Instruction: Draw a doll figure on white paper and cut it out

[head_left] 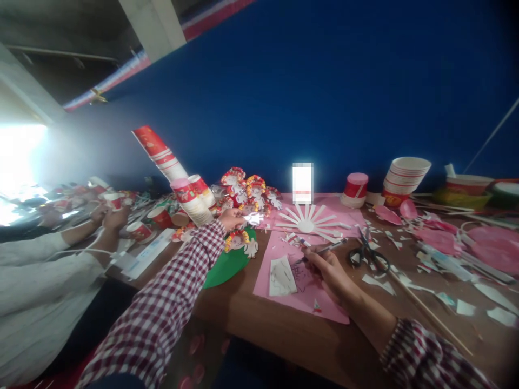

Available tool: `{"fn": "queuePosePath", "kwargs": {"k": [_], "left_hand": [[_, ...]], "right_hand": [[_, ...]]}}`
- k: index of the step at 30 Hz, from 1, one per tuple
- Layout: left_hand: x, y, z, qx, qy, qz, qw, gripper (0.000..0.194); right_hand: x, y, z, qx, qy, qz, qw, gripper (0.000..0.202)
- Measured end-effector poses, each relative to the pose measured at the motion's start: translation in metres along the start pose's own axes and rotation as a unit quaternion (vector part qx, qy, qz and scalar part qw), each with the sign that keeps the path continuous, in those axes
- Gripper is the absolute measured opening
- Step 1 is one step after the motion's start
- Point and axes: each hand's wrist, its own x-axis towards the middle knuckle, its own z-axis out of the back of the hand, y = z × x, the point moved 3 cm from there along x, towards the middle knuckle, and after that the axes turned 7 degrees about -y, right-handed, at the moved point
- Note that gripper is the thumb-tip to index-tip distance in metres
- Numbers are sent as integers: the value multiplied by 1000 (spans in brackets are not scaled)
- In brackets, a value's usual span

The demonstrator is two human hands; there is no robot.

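My left hand (232,219) reaches out over the table, its fingers closed on a small white paper cutout (254,218). Just below it, a paper figure with a beaded red and yellow edge (237,241) lies on a green paper leaf shape (231,266). My right hand (326,267) grips a slim pen (335,246), its dark tip pointing left over a pink sheet (265,278). On that sheet lies a white paper piece (283,276) with dark drawn lines. Behind it is a paper cup cut into spread strips (306,225). More beaded figures (255,189) are heaped beyond my left hand.
Black scissors (368,256) and a thin wooden stick (430,313) lie right among paper scraps. Stacked paper cups (405,178) stand at the back right; others (162,156) lean at left. A co-worker's hands (115,216) hold a cup at far left, near a power strip (150,254).
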Motion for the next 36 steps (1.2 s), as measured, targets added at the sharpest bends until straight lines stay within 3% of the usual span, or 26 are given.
{"fn": "queuePosePath", "kwargs": {"k": [6, 12, 17, 22, 26, 31, 36], "left_hand": [[-5, 0, -4, -38, 50, 114, 992, 28], [-5, 0, -8, -25, 66, 140, 988, 34], [3, -1, -5, 25, 11, 107, 994, 35], [-1, -14, 0, 59, -86, 10, 995, 30], [-33, -24, -14, 47, -114, -87, 989, 20], [-107, -19, -49, 37, -81, -165, 982, 20], [-172, -6, -78, 47, -107, -240, 964, 21]], "right_hand": [[1, -2, 0, -6, 7, -5, 1000, 40], [-1, -2, -1, -12, 12, -9, 1000, 40], [0, -3, 0, -8, 12, 0, 1000, 39], [1, -3, -1, 5, 4, -3, 1000, 39], [1, 0, -2, 33, 7, 28, 999, 38], [5, 7, 4, -42, -17, 123, 991, 34], [4, 17, 11, -205, -36, 283, 936, 22]]}}
